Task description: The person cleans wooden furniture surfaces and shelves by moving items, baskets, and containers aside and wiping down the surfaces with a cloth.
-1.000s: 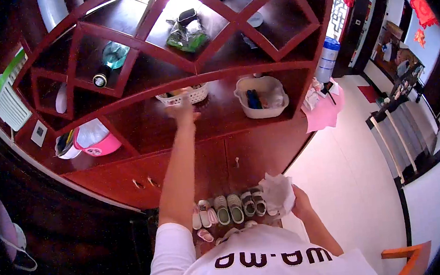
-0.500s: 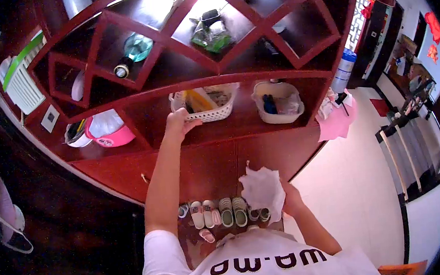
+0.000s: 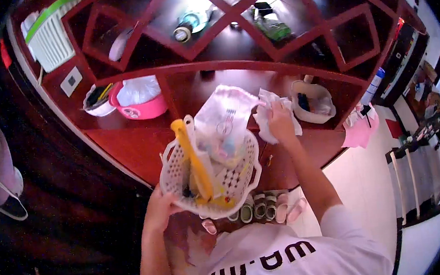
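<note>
My left hand [image 3: 160,206] grips the near left side of a white perforated plastic basket [image 3: 168,181], held tilted in front of the cabinet. Inside it lie a long yellow object [image 3: 194,158], a white printed bag [image 3: 224,110] leaning over the far rim, and other small items I cannot make out. My right hand [image 3: 281,123] is closed on a crumpled white cloth or paper wipe [image 3: 264,118] at the shelf's front edge, just left of a cream basket [image 3: 302,115].
On the same shelf [image 3: 187,96] stand a pink bucket [image 3: 154,107] with a plastic bag inside and a white container [image 3: 101,110]. Diamond-shaped racks [image 3: 275,54] hold bottles above. Several shoes [image 3: 260,207] stand below. Pink cloth [image 3: 358,133] hangs at the right end.
My left hand has pulled the white basket off the shelf and towards me. My right hand has risen with the wipe from beside my body to the shelf. The view has shifted.
</note>
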A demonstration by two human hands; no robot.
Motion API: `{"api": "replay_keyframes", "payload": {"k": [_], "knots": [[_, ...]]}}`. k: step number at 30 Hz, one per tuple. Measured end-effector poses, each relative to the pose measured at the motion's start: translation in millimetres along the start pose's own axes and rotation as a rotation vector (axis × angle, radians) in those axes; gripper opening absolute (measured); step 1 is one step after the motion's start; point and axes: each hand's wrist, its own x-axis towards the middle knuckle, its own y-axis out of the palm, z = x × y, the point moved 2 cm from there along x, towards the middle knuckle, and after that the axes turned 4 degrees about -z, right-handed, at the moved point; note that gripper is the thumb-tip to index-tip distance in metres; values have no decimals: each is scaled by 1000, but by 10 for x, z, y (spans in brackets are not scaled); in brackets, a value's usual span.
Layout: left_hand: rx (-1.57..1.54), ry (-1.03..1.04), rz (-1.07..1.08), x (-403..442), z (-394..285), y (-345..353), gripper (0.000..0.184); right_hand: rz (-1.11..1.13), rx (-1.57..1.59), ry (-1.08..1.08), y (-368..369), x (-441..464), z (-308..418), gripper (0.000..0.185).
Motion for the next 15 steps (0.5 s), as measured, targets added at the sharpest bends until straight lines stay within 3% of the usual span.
{"api": "replay_keyframes", "payload": {"k": [1,4,6,8,9,11,13,14,15], "knots": [[-18,-6,-7,-126,110,-111,56,100,-169,4,196,111,-57,43],[-39,-51,-150,-387,436,-381,59,257,-259,-144,496,457,391,47],[-37,-38,-202,-484,594,-466,58,438,-187,-144,935,616,916,49],[-37,-18,-189,-479,738,-509,57,368,58,-335,913,523,1493,49],[-97,-32,-193,-489,737,-479,55,370,53,-344,902,524,1526,49],[-158,-43,-196,-480,782,-486,54,417,189,-583,908,538,1556,51],[-83,-35,-215,-449,950,-540,53,437,205,-657,763,685,1160,45],[-84,-33,-213,-431,1090,-586,53,413,87,-384,479,678,1003,42],[-90,26,-198,-409,1242,-651,53,398,93,-296,657,807,494,44]]}}
